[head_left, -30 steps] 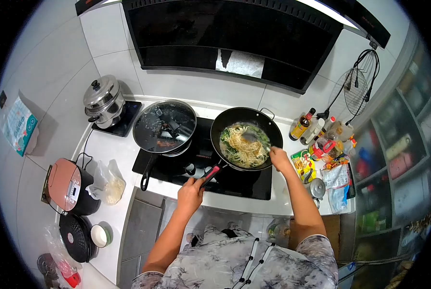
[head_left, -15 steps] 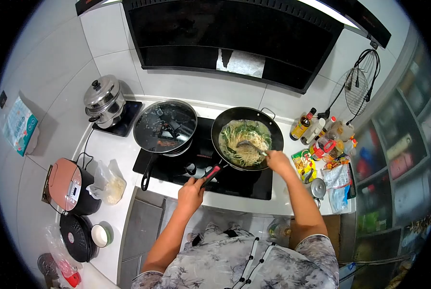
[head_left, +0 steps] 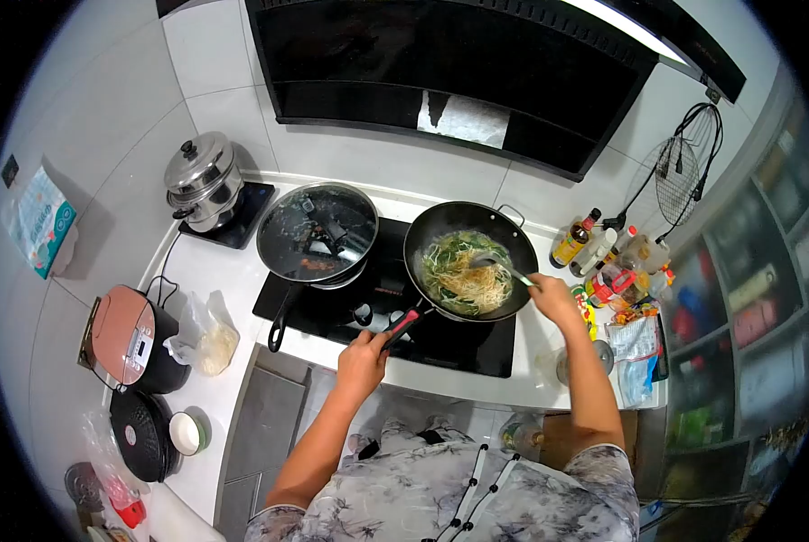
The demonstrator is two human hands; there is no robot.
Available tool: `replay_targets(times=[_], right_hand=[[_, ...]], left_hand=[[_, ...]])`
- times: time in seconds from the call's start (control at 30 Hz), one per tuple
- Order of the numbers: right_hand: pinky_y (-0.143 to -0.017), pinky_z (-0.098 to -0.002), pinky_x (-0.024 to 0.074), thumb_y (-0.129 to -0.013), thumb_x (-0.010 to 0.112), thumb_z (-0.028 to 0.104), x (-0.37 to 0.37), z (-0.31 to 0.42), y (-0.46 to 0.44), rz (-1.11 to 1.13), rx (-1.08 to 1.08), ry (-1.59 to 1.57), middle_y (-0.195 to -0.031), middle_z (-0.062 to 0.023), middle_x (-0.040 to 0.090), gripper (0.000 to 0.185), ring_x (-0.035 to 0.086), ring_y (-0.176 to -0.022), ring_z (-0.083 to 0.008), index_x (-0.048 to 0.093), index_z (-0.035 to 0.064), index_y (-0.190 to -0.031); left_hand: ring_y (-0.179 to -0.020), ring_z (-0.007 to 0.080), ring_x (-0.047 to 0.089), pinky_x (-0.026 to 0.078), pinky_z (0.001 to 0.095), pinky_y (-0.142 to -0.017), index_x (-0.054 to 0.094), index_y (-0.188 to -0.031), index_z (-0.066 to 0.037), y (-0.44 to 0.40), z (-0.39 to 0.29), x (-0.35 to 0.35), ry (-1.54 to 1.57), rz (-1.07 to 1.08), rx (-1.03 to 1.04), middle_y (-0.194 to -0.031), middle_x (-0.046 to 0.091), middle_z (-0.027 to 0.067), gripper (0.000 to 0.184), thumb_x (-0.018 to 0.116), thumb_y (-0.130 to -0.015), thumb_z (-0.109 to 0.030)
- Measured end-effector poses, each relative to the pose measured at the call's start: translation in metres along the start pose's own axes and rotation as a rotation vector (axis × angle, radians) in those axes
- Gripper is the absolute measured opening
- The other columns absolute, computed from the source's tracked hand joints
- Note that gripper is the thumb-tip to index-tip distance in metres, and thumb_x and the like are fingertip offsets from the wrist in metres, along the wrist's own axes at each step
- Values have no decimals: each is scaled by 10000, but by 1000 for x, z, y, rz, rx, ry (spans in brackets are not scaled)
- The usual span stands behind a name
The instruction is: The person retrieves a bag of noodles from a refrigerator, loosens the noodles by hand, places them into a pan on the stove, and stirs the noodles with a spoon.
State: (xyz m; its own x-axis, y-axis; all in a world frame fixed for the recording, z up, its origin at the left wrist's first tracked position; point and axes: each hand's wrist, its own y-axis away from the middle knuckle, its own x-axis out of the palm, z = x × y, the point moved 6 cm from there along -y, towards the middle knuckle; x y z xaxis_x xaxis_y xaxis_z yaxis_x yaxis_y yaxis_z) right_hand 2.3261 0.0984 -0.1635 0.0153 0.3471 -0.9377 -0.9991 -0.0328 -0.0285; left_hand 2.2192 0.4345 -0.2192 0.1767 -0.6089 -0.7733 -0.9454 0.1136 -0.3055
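My left hand (head_left: 363, 366) is closed round the red-and-black handle (head_left: 402, 325) of a dark wok (head_left: 420, 228), which rests on the right side of the black cooktop (head_left: 463, 350). Pale noodle-like strands and green leafy vegetables (head_left: 463, 275) fill the wok's bottom. Above the wok's right rim, my right hand (head_left: 551, 295) grips a spatula (head_left: 515, 273) by its light-coloured handle end. The spatula's dark head reaches into the food and its exact shape is hard to make out. On the left side of the cooktop sits a long-handled pan under a glass lid (head_left: 318, 230).
A steel steamer pot (head_left: 204, 181) stands on a small hob at back left. Along the left counter are a rice cooker (head_left: 133, 339), a plastic bag (head_left: 207, 339) and a white bowl (head_left: 187, 434). Several sauce bottles (head_left: 574, 237) crowd the right. A range hood (head_left: 350, 54) hangs above.
The spatula's head has moved right and slightly up through the food, and my right hand has shifted right. The strands are redistributed. My left hand stays on the wok handle; the whole view has shifted slightly.
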Motion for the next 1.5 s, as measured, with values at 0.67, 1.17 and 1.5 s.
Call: replay_targets(times=[0.67,1.17,1.5], right_hand=[[-772,-464,478,-810,518,173,82,9,-41,-40,-11,36,-905,-227,625,234,595,-871,-392,623,75,-995],[-748,-482,471,-821,487,169,72,25,-26,68,-97,3,-880,-257,613,237,595,-838,-411,585,24,-982],[-693,-481,483,-809,544,182,21,-15,19,-54,22,168,-765,-270,610,231,599,-746,-431,570,-47,-824]], left_hand=[[-740,324,580,475,404,-618,591,-1093,-133,3,-1,5,-44,11,-33,-857,561,113,360,643,-743,-72],[-763,328,583,477,401,-637,579,-1107,-132,1,1,4,-26,25,-16,-887,567,125,380,635,-739,-56],[-787,345,584,479,408,-659,545,-1125,-98,3,4,4,11,-9,-42,-909,578,134,396,644,-741,-80]])
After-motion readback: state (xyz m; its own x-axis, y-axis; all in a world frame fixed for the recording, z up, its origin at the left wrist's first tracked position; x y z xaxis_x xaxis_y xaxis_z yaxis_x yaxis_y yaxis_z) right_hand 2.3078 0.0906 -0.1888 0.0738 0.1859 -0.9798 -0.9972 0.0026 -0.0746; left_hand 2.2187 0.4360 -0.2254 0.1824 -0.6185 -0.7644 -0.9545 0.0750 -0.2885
